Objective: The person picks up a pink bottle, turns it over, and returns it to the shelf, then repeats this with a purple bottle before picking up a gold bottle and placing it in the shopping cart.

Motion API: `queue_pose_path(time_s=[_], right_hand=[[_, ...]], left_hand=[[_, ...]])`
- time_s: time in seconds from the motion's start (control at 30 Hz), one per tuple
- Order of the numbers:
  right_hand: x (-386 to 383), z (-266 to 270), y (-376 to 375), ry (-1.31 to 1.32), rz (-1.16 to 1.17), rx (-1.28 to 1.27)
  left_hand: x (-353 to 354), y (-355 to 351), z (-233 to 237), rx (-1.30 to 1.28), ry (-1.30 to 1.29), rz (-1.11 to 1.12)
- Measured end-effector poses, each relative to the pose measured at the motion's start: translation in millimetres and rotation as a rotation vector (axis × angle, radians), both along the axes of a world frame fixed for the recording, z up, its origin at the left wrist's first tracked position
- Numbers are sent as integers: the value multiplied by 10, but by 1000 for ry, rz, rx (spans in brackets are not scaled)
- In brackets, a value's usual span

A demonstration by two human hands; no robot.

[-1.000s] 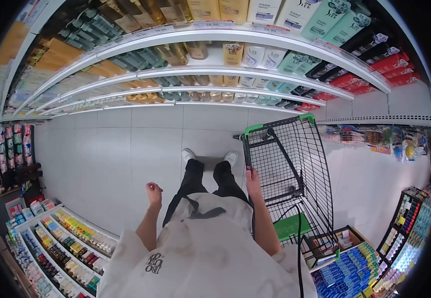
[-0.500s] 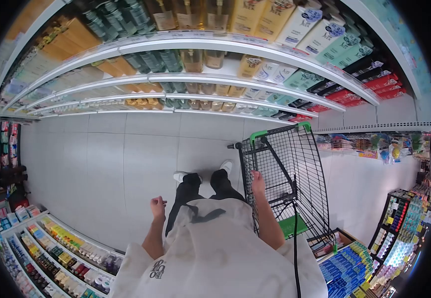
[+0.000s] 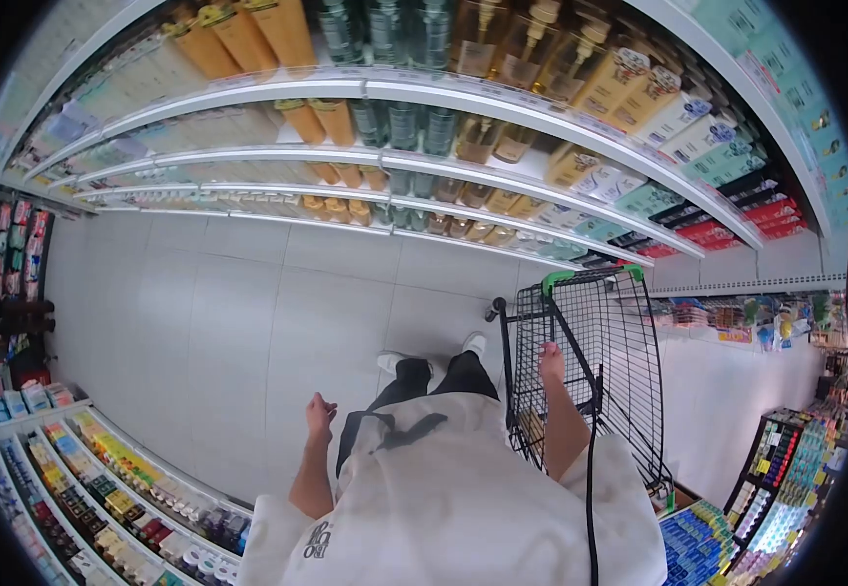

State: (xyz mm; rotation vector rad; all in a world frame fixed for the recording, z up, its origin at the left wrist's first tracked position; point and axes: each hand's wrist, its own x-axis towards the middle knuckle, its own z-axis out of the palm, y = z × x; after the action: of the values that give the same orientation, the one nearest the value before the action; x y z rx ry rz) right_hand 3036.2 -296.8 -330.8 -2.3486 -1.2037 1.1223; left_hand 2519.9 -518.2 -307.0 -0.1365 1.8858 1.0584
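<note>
My left hand [image 3: 320,414] hangs over the floor at the left of my body, fingers loosely curled, thumb and a finger a little apart, holding nothing that shows. My right hand [image 3: 551,362] appears over the near side of a black wire shopping cart [image 3: 629,371] with green corners. Its fingers are bent, and whether they touch the cart cannot be made out. Ahead, shelves [image 3: 248,83] carry rows of orange tubes [image 3: 282,34], green bottles [image 3: 388,34] and amber pump bottles [image 3: 531,49].
A lower shelf unit [image 3: 141,488] with small bottles and boxes curves along the lower left. Blue packs [image 3: 693,542] are stacked at the lower right, below a dark display rack [image 3: 766,459]. Tiled floor [image 3: 199,322] lies between the shelves.
The shelves and their bottles have shifted right in view as the camera turned. The cart and my right hand now appear further right and slightly lower. My left hand's fingers look slightly more spread.
</note>
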Motion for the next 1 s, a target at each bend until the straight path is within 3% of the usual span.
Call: queue_pose_path(time_s=[0.07,0.1,0.2,0.27,0.37,0.5,0.57,0.7,1.0], right_hand=[[-226,309,89,140,-163,-60],[-152,12,82,96,-156,19],[-308,119,192,198,-292,-66],[-358,134,199,205,-243,-69],[-470,84,285,285,-300,-49],[-670,160,403,234,-303,-81],[-711,104,438,235,-310,-61],[-796,7,529,292,-340,-18],[-1158,72,663,356,-417,-38]], left_hand=[[-97,-190,-21,4,-10,36],[-126,-287,-28,-9,-19,105],[-87,-554,-57,-44,-47,232],[-4,-806,-100,-75,-64,285],[3,-1075,-222,-210,-147,65],[-11,-1220,-328,-203,-199,147],[-97,-1121,-244,-80,-263,400],[-435,-760,-153,-37,-247,501],[-1329,436,214,72,-134,288]])
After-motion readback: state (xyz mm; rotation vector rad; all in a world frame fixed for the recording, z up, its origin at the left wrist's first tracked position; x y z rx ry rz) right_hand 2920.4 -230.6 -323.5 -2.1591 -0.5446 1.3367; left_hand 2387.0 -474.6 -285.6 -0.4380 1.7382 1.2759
